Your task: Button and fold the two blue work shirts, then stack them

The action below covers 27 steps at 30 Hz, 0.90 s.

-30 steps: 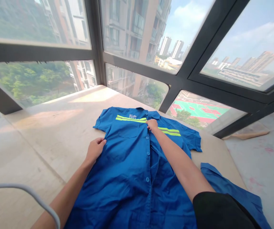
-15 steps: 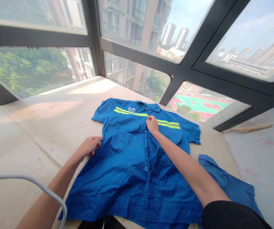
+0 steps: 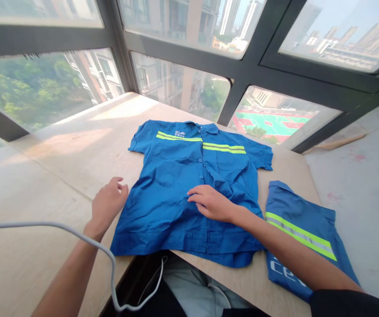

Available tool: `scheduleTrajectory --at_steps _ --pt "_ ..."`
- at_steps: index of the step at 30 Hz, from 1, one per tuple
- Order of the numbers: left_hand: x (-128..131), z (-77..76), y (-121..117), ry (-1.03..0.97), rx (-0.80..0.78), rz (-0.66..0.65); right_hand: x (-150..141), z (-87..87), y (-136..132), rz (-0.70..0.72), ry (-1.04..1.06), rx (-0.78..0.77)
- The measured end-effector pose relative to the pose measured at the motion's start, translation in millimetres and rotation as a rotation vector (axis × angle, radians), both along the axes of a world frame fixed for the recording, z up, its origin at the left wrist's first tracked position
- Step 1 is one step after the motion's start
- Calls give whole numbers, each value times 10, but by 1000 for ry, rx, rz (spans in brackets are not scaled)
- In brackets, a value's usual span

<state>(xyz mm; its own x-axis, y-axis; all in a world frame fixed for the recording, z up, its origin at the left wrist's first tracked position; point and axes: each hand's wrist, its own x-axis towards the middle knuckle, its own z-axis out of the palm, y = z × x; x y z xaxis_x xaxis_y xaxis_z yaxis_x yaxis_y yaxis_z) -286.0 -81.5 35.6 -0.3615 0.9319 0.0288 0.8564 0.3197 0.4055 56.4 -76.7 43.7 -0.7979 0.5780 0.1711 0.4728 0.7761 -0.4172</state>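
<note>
Near the person, the blue shirt (image 3: 172, 193) has its hem at the front edge of the pale surface (image 3: 60, 171), so light strokes would suit it better than a pull; the white cable (image 3: 113, 277) is best kept off the cloth. The left hand (image 3: 108, 203), fingers loosely bent and apart, pinches nothing beside the shirt's left edge. The right hand (image 3: 212, 203) is half spread above the lower front, gripping nothing visible; whether it touches, I can't tell. Creases there call for a flat palm and one side steadied, with the button strip kept straight. The shirt lies front up, its long axis running near to far, sleeves out left and right, collar (image 3: 211, 128) pointing to the windows (image 3: 183, 88).
</note>
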Motion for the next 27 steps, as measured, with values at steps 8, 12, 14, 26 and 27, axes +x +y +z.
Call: scheduleTrajectory --at_steps 8,12,14,26,27 --pt "1119 128 -643 -215 232 -648 313 -208 -574 -49 -223 60" --pt "1556 -188 -878 -157 105 -983 357 -251 -761 -5 -279 66" --pt "1633 -331 -939 -125 83 -990 398 -279 -852 12 -276 72" --pt "1515 -469 -937 -148 43 -1124 645 -314 -1084 2 -91 267" --pt "1504 -465 -918 -157 37 -1136 658 -316 -1108 1 -81 280"
